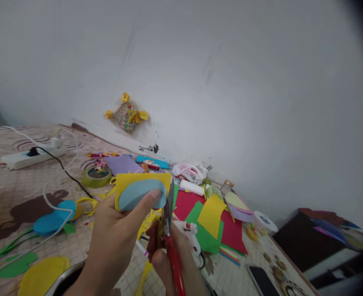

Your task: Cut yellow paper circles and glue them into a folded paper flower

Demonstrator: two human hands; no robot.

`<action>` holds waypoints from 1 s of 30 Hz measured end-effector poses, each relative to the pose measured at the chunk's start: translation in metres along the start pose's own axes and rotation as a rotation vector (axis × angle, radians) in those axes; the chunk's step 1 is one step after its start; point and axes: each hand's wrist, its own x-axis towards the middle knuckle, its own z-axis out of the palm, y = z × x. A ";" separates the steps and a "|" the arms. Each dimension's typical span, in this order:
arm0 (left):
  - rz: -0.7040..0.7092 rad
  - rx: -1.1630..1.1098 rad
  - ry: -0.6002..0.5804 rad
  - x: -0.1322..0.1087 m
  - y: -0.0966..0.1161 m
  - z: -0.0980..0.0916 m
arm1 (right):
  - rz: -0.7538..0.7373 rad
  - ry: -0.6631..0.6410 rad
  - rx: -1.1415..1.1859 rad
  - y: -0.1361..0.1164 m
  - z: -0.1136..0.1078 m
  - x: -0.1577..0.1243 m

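My left hand (113, 234) holds up a yellow paper sheet (147, 176), with its thumb pressed on a light blue paper oval (136, 195) lying on the sheet. My right hand (166, 263) grips red-handled scissors (173, 257). Their metal blades (169, 203) stand upright at the sheet's right edge, and the fingers partly hide the scissors' grip. Yellow paper scraps lie below the hands.
The patterned tabletop (21, 185) holds a white glue gun (191, 236), stacked red and green paper (233, 228), a tape roll (96, 176), blue cut-outs (53, 218), a power strip (30, 158) with cables, and a phone (261, 281). A white wall (231, 82) rises behind.
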 end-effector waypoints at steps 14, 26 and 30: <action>-0.034 0.018 -0.047 -0.006 -0.004 0.005 | 0.063 -0.002 0.179 -0.035 -0.010 -0.005; -0.080 0.034 -0.070 0.000 0.001 0.000 | 0.066 0.029 -0.024 -0.055 -0.019 -0.007; -0.101 0.031 -0.059 0.001 0.001 0.000 | 0.079 0.038 -0.022 -0.051 -0.020 -0.007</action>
